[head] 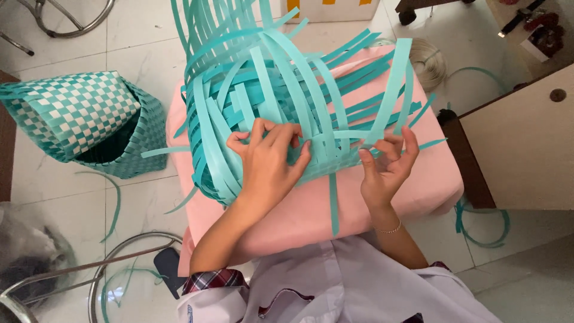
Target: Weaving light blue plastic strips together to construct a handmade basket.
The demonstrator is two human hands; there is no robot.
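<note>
Half-woven teal basket (269, 101) under both hands; left hand (269, 158) fingers pressing strips, right hand (388, 161) pinching strip.

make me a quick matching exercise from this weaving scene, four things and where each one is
Things:
1. finished checkered basket
2. left hand
3. right hand
4. pale coil of cord

Places:
A. pinching teal strips at the right edge of the half-woven basket
B. on the floor behind the pink cushion
C. lying on its side on the floor, left of the cushion
D. spread flat across the middle of the half-woven basket

Pairs: 1-C, 2-D, 3-A, 4-B

The half-woven basket rests on the pink cushion.
</note>
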